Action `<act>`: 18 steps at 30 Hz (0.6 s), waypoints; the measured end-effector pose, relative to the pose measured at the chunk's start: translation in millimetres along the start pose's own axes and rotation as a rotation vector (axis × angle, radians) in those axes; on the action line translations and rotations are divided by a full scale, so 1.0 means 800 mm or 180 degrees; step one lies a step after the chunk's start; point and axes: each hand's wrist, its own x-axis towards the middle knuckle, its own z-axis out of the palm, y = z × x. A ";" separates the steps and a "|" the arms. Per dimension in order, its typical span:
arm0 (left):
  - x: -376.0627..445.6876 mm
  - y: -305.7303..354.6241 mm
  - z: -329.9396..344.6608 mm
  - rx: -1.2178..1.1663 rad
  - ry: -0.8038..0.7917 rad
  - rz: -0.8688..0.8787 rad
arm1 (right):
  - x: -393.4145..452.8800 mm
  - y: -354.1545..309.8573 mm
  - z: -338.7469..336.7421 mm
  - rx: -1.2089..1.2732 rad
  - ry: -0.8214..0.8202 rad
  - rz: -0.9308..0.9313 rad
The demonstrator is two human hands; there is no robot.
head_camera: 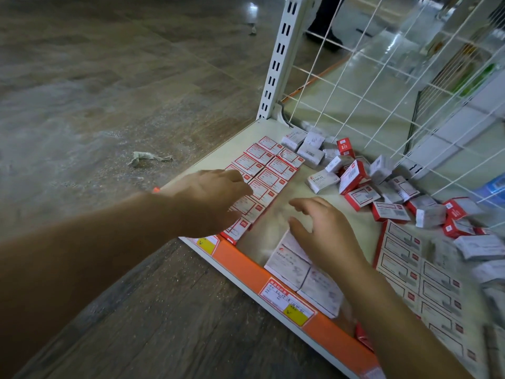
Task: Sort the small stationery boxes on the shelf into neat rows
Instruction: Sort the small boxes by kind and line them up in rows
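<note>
Both sets of my fingers hang loosely spread and grip nothing: the left hand (210,198) lies palm-down on the near end of two neat rows of red-and-white boxes (269,170), the right hand (325,236) hovers over a pair of flat white boxes (303,277) at the shelf (273,228) front. Behind, loose boxes (382,192) lie jumbled against the wire grid (410,91); another tidy block (420,283) sits right.

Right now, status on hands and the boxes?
Left hand open over red-label rows. Right hand open on white boxes at shelf edge. Loose pile by wire grid unsorted.
</note>
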 end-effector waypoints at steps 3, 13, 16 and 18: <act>0.014 0.022 0.007 -0.0002 -0.0025 -0.0019 | -0.005 0.024 -0.009 0.0098 -0.0012 0.0285; 0.073 0.059 0.037 -0.0134 -0.0049 -0.0314 | 0.008 0.081 -0.012 0.0031 0.0033 0.0575; 0.080 0.061 0.044 -0.0252 -0.0024 -0.0469 | 0.024 0.087 -0.012 0.0020 0.0089 0.0609; 0.084 0.061 0.047 -0.0286 0.0048 -0.0519 | 0.032 0.088 -0.012 -0.0030 0.0070 0.0598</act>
